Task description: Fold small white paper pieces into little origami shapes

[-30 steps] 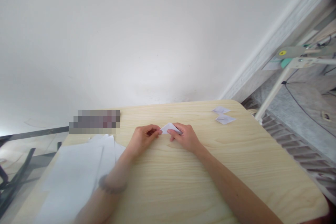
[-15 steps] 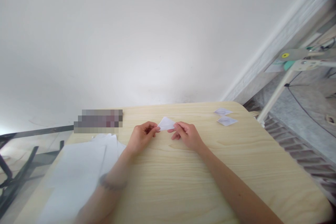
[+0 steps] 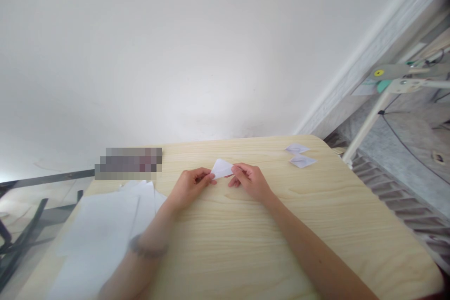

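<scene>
A small piece of folded white paper (image 3: pixel 221 168), roughly triangular with its peak pointing away from me, is held between my two hands over the table. My left hand (image 3: pixel 191 187) pinches its left corner between thumb and fingers. At the right corner, my right hand (image 3: pixel 250 180) grips the paper with thumb and index finger, the other fingers curled below. Two folded paper pieces, a nearer one (image 3: pixel 303 161) and a farther one (image 3: pixel 297 148), lie close together at the far right of the table.
Loose white sheets (image 3: pixel 101 215) lie at the left of the wooden table (image 3: pixel 225 253), partly under my left forearm. A pixelated patch (image 3: pixel 128 163) hides something at the far left. A white wall (image 3: pixel 211 56) stands behind; a white metal frame (image 3: pixel 369 122) is at right.
The folded paper has tilted slightly, its right corner now higher than its left. Both hands keep their pinch on it. The whole view has shifted a little.
</scene>
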Demonstrator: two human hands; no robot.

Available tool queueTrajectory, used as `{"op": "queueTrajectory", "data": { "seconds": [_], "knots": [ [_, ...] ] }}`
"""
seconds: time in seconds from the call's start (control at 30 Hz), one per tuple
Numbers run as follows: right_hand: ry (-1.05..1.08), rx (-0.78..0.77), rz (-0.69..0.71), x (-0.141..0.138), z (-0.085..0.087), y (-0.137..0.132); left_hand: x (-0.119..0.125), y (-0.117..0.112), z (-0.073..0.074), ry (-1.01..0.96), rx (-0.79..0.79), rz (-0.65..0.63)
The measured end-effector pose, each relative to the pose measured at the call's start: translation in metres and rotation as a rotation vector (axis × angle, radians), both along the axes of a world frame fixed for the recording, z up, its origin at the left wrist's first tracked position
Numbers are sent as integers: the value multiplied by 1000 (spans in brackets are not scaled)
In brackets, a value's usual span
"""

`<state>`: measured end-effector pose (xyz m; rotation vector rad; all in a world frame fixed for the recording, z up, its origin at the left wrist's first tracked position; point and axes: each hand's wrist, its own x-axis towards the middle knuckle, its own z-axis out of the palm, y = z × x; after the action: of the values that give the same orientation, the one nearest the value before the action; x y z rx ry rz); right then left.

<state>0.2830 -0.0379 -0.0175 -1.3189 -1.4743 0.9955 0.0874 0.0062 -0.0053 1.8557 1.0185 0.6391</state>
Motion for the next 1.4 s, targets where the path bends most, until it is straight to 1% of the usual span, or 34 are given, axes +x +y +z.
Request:
{"op": "queueTrajectory", "data": {
  "seconds": [0.07, 0.17, 0.43, 0.63, 0.77, 0.9, 1.07, 1.17, 1.3, 1.4],
  "knots": [
    [13, -5, 23, 0, 1, 0, 0, 0, -1, 0, -2, 11],
    [5, -9, 26, -1, 3, -1, 0, 0, 0, 11, 2, -5],
    [-48, 1, -25, -4, 4, 0, 0, -1, 4, 38, -22, -56],
    [-50, 24, -72, -4, 4, 0, 2, -1, 2, 18, -62, -46],
    [14, 7, -32, -3, 1, 1, 3, -3, 6, 14, -83, -58],
    [-2, 9, 12, -3, -2, 0, 5, -6, 10, 19, -30, -120],
    [-65, 54, 57, -5, -1, -2, 5, -4, 6, 103, 38, -76],
    [-95, 74, 50, -5, 0, -2, 5, -3, 4, 129, 39, -78],
    [-65, 47, 48, -5, -2, -1, 6, -3, 4, 151, 38, -37],
    [-70, 33, 63, -4, -2, -2, 7, -5, 4, 122, 26, -42]
  ]
}}
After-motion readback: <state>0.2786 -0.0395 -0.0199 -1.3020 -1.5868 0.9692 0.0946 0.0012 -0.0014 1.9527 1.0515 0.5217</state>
